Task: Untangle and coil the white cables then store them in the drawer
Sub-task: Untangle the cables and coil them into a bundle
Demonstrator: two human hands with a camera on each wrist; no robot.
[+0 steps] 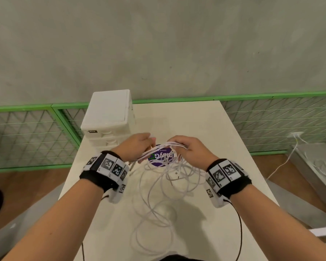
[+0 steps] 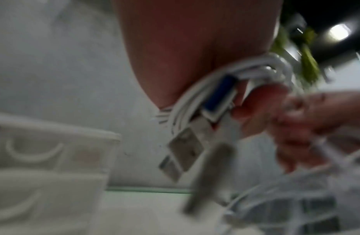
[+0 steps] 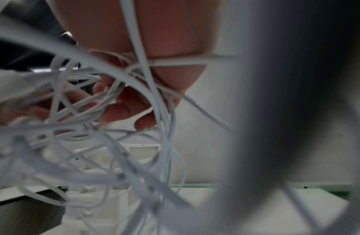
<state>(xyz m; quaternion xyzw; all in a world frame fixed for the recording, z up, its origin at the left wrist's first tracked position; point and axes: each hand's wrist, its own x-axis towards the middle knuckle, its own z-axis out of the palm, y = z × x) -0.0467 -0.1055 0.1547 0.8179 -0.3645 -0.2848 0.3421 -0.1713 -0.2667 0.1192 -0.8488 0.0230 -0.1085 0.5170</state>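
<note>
**Inspector A:** Left hand (image 1: 134, 147)?

**Inspector B:** Raised above the counter (image 1: 224, 140), just in front of the drawer unit (image 1: 109, 117). Fingers curled round a bunch of white cables (image 1: 164, 178). In the left wrist view, several strands pressed against the palm, with metal USB plugs (image 2: 183, 152) hanging below the grip; one plug with a blue insert. Picture blurred, so exact finger placing not readable.

**Inspector A:** Right hand (image 1: 192, 149)?

**Inspector B:** Level with the left, further from the drawer unit. Fingers (image 3: 123, 109) curled, pinching the same bunch. In the right wrist view, strands looped over and between the fingers; much of that picture hidden by a blurred dark shape close to the lens.

**Inspector A:** Lie of the cables?

**Inspector B:** Held section stretched between the two hands, long axis roughly crosswise, sloping down towards the left hand. Remainder hanging in loose, tangled loops down to the counter, spreading towards the near edge, away from the drawer unit. No single direction for the loops. Loose ends visible among them.

**Inspector A:** Anything else on the counter?

**Inspector B:** Round purple sticker (image 1: 159, 157) below the held strands, beside the drawer unit. Drawers appear closed, as far as visible.
</note>
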